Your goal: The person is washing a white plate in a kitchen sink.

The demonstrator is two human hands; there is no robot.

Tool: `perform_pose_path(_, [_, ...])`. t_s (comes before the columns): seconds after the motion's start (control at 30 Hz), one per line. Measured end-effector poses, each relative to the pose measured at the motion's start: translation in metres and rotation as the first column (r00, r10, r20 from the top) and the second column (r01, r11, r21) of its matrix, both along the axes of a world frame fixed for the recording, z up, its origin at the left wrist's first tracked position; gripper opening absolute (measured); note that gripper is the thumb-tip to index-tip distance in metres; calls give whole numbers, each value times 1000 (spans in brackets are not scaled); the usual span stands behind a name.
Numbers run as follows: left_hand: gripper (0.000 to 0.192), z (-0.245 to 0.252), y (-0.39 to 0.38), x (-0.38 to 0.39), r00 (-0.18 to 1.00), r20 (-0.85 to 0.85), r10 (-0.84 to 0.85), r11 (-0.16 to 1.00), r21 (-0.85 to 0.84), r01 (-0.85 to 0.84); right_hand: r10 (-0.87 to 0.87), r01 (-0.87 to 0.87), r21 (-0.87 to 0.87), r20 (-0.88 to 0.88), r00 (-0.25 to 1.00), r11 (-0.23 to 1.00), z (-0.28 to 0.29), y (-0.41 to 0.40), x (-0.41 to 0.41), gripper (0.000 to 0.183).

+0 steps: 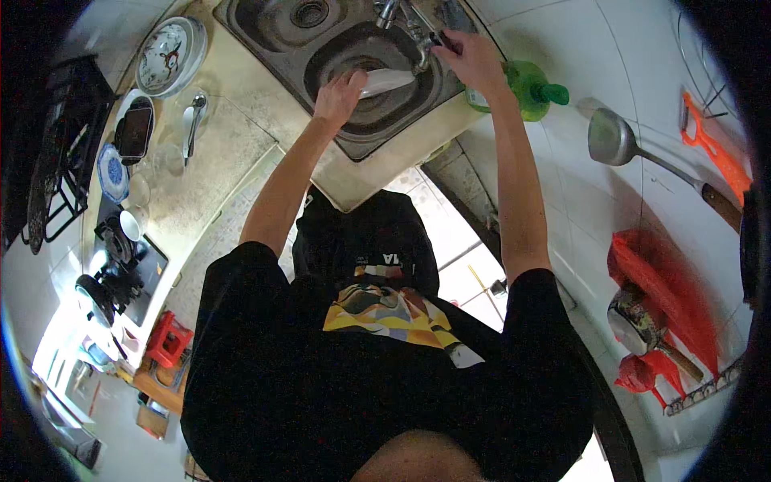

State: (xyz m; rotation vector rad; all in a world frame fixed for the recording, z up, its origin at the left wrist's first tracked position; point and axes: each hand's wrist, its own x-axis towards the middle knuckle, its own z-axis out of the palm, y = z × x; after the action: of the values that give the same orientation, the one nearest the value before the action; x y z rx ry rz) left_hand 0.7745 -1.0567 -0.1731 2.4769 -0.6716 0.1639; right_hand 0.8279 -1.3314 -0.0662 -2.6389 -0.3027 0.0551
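Observation:
My left hand [340, 96] grips the near end of a white dish [388, 82], held tilted over the right basin of the stainless-steel double sink [376, 129]. Whether the dish is a bowl or a plate cannot be told. My right hand [476, 60] has its fingers closed around a small dark handle [443, 41] beside the metal tap [422, 53]. A thin bar runs up from that handle; whether it belongs to the tap is unclear. The tap's spout points down into the basin, just right of the dish. No water stream can be made out.
A green plastic bottle [530, 90] stands by my right forearm. Stacked bowls [171, 57], a spoon [194, 117], a phone [135, 134], glasses and a white cup [133, 223] line the left counter. A spatula [614, 138] and red bags [656, 283] hang on the right wall.

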Motion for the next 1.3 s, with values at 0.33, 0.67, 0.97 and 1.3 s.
perform_pose_path(0.33, [20, -7, 4, -5, 999, 15, -30, 999, -31, 31, -39, 32, -51, -141, 989, 998, 7, 27, 0, 42])
perform_pose_path(0.67, [26, -12, 5, 2, 958, 274, 84, 996, -26, -81, 15, -16, 80, 12, 1000, 997, 3, 33, -1, 32])
perform_pose_path(0.97, [30, -14, 19, -1, 923, 385, -11, 1000, -20, 21, -66, 86, 150, -133, 989, 985, 14, 20, -6, 39])
perform_pose_path(1.3, [36, -13, 20, 0, 884, 432, -178, 984, 73, 162, -18, 26, 61, -127, 992, 998, 2, 22, 0, 38])
